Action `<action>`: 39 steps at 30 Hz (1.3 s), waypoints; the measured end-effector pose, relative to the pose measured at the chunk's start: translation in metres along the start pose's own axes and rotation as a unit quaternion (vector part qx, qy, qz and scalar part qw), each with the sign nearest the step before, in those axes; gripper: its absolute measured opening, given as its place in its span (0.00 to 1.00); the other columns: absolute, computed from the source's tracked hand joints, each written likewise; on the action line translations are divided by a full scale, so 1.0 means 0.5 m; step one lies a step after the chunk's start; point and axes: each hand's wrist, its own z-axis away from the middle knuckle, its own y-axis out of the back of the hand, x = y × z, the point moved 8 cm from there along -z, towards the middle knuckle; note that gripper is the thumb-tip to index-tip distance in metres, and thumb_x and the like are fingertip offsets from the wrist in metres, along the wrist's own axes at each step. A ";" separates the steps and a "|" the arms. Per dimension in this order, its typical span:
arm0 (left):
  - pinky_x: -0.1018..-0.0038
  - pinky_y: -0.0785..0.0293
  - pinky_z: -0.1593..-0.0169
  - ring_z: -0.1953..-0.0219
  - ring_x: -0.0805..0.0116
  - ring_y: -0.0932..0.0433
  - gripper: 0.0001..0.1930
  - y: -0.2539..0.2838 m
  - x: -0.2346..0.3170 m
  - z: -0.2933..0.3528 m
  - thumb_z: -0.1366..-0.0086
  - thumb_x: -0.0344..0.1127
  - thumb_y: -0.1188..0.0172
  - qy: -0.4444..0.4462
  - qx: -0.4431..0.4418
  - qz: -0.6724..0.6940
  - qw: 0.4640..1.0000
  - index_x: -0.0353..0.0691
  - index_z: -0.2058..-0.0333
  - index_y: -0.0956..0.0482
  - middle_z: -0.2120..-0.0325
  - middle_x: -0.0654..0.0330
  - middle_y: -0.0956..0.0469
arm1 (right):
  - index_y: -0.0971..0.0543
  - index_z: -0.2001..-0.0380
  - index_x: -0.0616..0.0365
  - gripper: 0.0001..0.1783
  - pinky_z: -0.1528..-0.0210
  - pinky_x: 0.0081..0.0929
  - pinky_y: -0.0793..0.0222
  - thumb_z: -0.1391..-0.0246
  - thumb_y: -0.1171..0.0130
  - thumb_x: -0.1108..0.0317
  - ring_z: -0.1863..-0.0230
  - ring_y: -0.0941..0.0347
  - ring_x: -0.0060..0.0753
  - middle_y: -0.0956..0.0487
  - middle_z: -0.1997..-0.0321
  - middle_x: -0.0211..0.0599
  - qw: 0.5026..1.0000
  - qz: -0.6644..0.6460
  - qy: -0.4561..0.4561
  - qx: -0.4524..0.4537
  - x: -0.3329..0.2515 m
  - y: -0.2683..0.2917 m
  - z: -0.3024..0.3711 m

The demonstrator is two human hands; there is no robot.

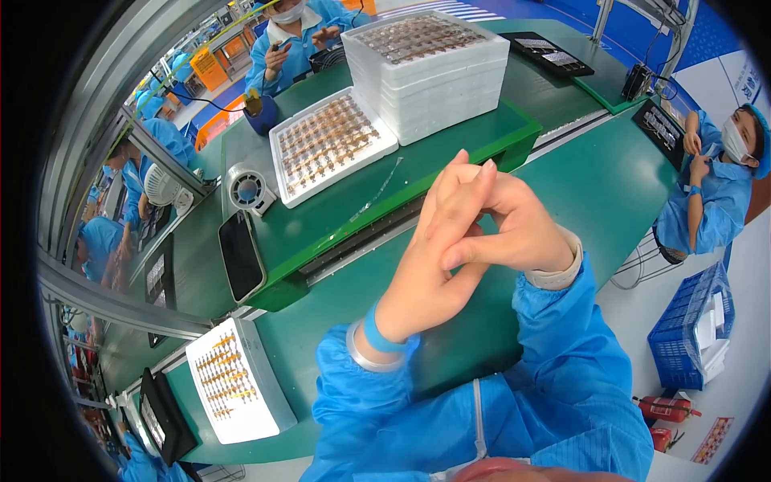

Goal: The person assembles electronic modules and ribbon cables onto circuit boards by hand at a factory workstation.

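The left hand (430, 265) and right hand (514, 229) clasp each other with fingers interlaced, grasping nothing else. At eleven o'clock lies a white tray (331, 145) of small copper-coloured parts; probably light and fragile, best lifted by its rim.

Sitting at the centre of the view: the left hand (426, 273) and right hand (514, 233), pressed together above the table (594, 185). Lying at eleven o'clock from the hands, on the raised shelf (450, 153): an open tray of small parts (329, 145). Standing at twelve o'clock, just beside that tray: a stack of trays (430, 76). Resting at nine o'clock, on the shelf's near end: a phone (241, 255), with a small fan (247, 189) just behind it. Lying at seven o'clock, near the table edge: another tray of parts (237, 381). Standing at four o'clock, on the floor: a crate (691, 325). Sitting at two o'clock, beyond the table: a co-worker (715, 193).
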 end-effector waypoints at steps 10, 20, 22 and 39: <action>0.64 0.42 0.39 0.32 0.49 0.54 0.40 -0.021 0.017 0.002 0.50 0.17 0.44 0.015 -0.041 0.091 0.995 0.40 0.36 0.46 0.36 0.51 0.45 | 0.19 0.66 0.61 0.14 0.77 0.15 0.43 0.59 0.30 0.70 0.77 0.34 0.14 0.23 0.74 0.27 0.994 0.014 -0.104 -0.038 -0.011 -0.004 0.021; 0.67 0.37 0.43 0.33 0.49 0.51 0.40 -0.016 0.030 0.004 0.50 0.18 0.41 0.022 -0.051 0.073 0.996 0.41 0.36 0.44 0.35 0.48 0.51 | 0.18 0.64 0.62 0.17 0.72 0.18 0.35 0.63 0.29 0.74 0.68 0.25 0.23 0.19 0.64 0.37 0.997 0.031 -0.067 -0.038 -0.025 -0.007 0.014; 0.66 0.39 0.42 0.33 0.49 0.51 0.41 -0.015 0.028 0.005 0.50 0.18 0.41 0.033 -0.042 0.096 0.994 0.41 0.36 0.44 0.35 0.47 0.52 | 0.17 0.65 0.62 0.17 0.71 0.19 0.35 0.64 0.29 0.74 0.68 0.25 0.23 0.19 0.64 0.37 0.993 0.056 -0.090 -0.043 -0.023 -0.005 0.015; 0.58 0.43 0.39 0.33 0.44 0.51 0.40 -0.013 0.032 0.001 0.52 0.19 0.41 0.002 -0.020 0.072 0.997 0.43 0.37 0.42 0.40 0.48 0.40 | 0.18 0.62 0.62 0.17 0.66 0.23 0.31 0.61 0.32 0.74 0.69 0.23 0.30 0.18 0.66 0.39 0.995 0.070 -0.028 -0.060 -0.036 -0.013 0.011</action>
